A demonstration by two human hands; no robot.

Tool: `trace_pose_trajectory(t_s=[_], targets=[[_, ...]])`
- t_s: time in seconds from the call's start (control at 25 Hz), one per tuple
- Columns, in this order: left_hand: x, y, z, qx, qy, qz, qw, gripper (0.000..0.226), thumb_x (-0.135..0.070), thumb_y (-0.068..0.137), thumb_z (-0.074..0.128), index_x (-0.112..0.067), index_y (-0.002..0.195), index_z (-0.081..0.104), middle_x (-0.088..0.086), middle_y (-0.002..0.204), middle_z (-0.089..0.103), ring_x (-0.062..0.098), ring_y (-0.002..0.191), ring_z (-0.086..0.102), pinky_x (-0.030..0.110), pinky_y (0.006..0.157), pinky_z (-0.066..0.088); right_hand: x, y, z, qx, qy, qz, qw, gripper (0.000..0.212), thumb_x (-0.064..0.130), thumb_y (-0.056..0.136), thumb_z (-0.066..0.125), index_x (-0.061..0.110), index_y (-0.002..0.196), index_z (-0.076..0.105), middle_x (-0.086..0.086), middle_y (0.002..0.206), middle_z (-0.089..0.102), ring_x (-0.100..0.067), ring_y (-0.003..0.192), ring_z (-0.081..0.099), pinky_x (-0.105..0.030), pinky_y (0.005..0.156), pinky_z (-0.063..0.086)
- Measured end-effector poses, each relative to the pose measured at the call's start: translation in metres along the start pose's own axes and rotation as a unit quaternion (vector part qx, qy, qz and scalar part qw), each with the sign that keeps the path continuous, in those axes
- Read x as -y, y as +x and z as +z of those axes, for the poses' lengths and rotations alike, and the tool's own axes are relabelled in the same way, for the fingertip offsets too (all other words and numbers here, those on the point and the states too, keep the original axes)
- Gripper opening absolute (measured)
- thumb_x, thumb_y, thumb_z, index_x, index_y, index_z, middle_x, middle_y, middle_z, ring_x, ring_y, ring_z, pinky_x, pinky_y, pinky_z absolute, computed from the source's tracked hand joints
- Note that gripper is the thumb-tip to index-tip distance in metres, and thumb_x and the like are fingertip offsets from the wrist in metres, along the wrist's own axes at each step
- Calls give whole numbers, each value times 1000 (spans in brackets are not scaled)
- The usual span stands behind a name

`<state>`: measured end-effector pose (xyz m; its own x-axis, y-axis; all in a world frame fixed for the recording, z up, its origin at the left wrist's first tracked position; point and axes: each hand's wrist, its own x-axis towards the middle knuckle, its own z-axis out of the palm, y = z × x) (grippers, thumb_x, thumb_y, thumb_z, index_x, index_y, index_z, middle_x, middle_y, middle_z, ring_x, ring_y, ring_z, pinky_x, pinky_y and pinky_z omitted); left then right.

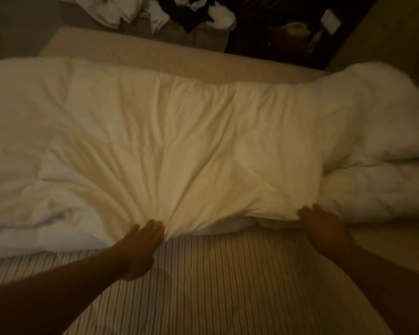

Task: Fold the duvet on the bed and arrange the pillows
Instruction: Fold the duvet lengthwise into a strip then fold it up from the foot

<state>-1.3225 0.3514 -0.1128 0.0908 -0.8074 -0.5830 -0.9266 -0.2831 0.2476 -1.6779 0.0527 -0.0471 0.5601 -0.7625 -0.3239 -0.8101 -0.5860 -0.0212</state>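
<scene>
Cream cotton bunches in each grip: the left hand and right hand pinch the puffy white duvet's near edge, fabric spreading beyond them across the striped bed, probably to fold it.

bare striped mattress open in front, bunched duvet blocking beyond

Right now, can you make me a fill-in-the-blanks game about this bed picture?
1. Both hands touch the near edge of the white ____.
2. The left hand and right hand each rest on that ____.
3. The bare mattress nearest the person has a ____ pattern.
4. Beyond the bed lies a messy pile of ____.

Missing words: duvet; edge; striped; clothes
</scene>
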Motion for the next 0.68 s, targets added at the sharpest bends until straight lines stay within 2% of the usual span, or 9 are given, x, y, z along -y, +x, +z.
trace_pose_trajectory(t_s=[0.08,0.12,0.16,0.2,0.28,0.32,0.44,0.56,0.68], targets=[[-22,-12,-24,-15,-6,0,1000,78,-50,97,35,-13,155,-1,6,164,-1,21,149,-8,39,120,5,-21,-18,0,20,3,-25,1000,42,27,88,39,6,117,60,-25,97,70,-45,82,70,-58,69,57],[-32,-14,-39,-64,-23,12,998,80,-60,94,28,-14,156,7,4,163,9,20,150,1,37,120,9,-29,-23,-7,33,-5,-24,999,47,31,83,39,5,111,67,-22,92,71,-44,80,71,-57,66,58],[-43,-15,-55,-122,-31,31,992,85,-69,89,20,-15,154,19,4,161,21,18,149,8,37,119,15,-24,-33,-26,24,-22,-18,999,52,34,81,39,3,108,70,-20,93,72,-44,84,70,-57,67,58],[-55,-14,-73,-164,-30,45,985,89,-74,85,15,-16,151,30,3,156,33,18,147,15,38,118,21,-18,-43,-49,-11,-45,-11,999,55,37,83,39,2,114,69,-19,103,71,-44,96,68,-58,75,56],[-89,-6,-109,-220,-1,80,972,85,-70,84,17,-18,145,43,3,148,46,22,144,28,41,115,29,-34,-49,-86,-91,-42,68,993,54,39,94,42,12,140,50,-14,136,56,-37,129,49,-50,105,41],[-111,-1,-126,-232,9,90,968,82,-67,83,18,-20,144,45,2,147,48,23,144,31,40,114,31,-47,-50,-104,-76,-26,118,990,56,41,96,44,18,147,39,-11,145,46,-33,136,41,-43,110,33],[-193,27,-163,-247,15,109,963,77,-62,83,19,-25,144,45,-3,148,46,21,144,31,38,112,32,-118,-52,-141,-93,28,169,981,60,42,94,47,22,149,33,-14,140,48,-33,126,48,-40,103,39],[-279,72,-175,-264,27,112,958,74,-60,83,22,-23,138,54,-1,141,55,24,140,39,38,107,38,-210,-37,-152,-112,100,222,964,60,39,94,50,16,147,34,-16,135,52,-35,121,51,-40,97,44],[-368,135,-173,-275,18,78,958,70,-58,83,24,-22,132,58,-1,133,61,26,135,45,41,103,42,-297,11,-157,-159,213,236,935,62,37,92,58,9,143,38,-20,134,54,-38,122,51,-40,97,44]])
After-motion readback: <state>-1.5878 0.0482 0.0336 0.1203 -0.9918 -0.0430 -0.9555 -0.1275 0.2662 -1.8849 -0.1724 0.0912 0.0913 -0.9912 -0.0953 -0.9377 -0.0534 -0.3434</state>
